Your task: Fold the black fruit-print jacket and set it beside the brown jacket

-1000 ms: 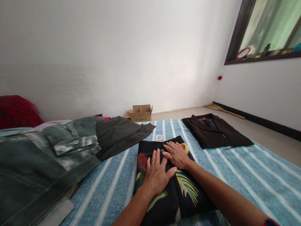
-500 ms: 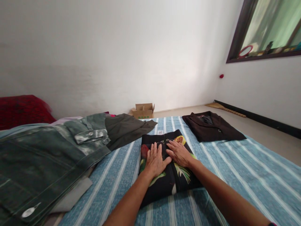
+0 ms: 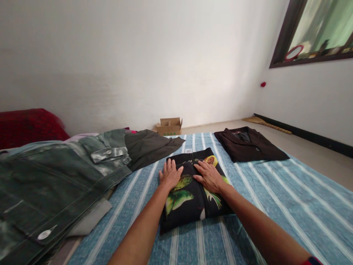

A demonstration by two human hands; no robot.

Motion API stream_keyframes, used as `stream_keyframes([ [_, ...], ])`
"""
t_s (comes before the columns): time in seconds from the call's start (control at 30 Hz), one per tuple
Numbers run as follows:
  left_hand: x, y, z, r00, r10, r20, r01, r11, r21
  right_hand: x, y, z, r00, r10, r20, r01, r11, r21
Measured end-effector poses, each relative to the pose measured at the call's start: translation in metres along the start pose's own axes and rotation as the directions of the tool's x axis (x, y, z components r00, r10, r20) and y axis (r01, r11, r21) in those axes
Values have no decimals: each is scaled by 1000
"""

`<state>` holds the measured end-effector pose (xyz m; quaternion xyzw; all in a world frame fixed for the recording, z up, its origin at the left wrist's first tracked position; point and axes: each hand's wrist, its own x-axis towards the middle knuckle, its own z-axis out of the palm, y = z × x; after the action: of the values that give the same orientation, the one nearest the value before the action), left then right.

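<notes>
A folded black jacket (image 3: 190, 206) with a fruit and leaf print lies flat on the blue striped bed sheet (image 3: 143, 195). Its zip line runs down the middle. My left hand (image 3: 169, 175) rests on the jacket's left edge, fingers spread. Flat on the upper right part, beside a printed papaya slice, is my right hand (image 3: 209, 176), its fingers stretched out too. Neither hand grips the cloth. Beyond the jacket to the right lies a folded dark brown garment (image 3: 248, 145).
At the left a green denim jacket (image 3: 68, 176) and a dark grey-green garment (image 3: 151, 145) lie heaped on other clothes. A cardboard box (image 3: 169, 127) stands by the wall. There is a red fabric bundle (image 3: 30, 127) at the far left and a window (image 3: 320, 33) at upper right.
My left hand has slid left across the jacket, from near the middle to its left edge, uncovering the leaf print. My right hand stays nearly in place. The view has shifted slightly.
</notes>
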<state>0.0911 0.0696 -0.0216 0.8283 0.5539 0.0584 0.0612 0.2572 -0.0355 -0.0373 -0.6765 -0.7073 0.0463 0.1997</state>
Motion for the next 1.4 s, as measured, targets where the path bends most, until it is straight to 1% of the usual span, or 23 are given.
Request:
stream_keyframes([
  [0.07,-1,-4,6,999,-29,16,29,1000,8,0,1,1,1000,1,-1,-1,1000,-1],
  [0.13,-1,-4,6,999,-44,32,43,999,22,-1,2,2,1000,5,-3,-5,1000,-1],
  [0.2,0,1,-1,998,-53,32,52,998,41,-1,2,2,1000,11,-4,-11,1000,0],
  [0.27,1,13,-11,999,-44,1,44,997,63,-1,3,3,1000,14,-3,-14,1000,-1],
  [0.33,3,29,-19,998,44,-47,-40,996,83,-1,4,3,1000,13,-2,-13,1000,-6],
  [0.4,7,46,-22,977,201,-64,-195,976,96,-1,4,4,1000,7,-2,-7,1000,-13],
  [0.47,13,57,-18,950,311,-42,-306,947,94,-1,4,3,1000,2,-1,-2,1000,-23],
  [0.5,16,60,-14,943,331,-25,-328,941,89,-1,4,3,1000,0,0,0,1000,-27],
  [0.57,23,59,-4,944,329,-3,-327,942,80,-1,4,3,1000,-2,1,2,1000,-31],
  [0.67,31,53,12,954,300,-6,-298,952,74,-1,4,4,1000,-6,-8,6,1000,-22],
  [0.8,35,47,22,955,296,-15,-294,953,77,-3,5,4,999,-4,-36,4,1000,12],
  [0.93,37,48,24,954,299,-27,-296,951,90,-4,7,4,997,-9,-75,13,999,49],
  [1.07,35,48,24,951,307,-47,-300,948,108,-5,9,5,990,-30,-140,42,995,86],
  [1.17,32,48,22,947,316,-55,-307,944,122,-5,9,6,983,-21,-183,46,990,132],
  [1.4,28,51,16,948,312,-55,-302,943,137,-3,11,8,978,-35,-204,67,986,151],
])
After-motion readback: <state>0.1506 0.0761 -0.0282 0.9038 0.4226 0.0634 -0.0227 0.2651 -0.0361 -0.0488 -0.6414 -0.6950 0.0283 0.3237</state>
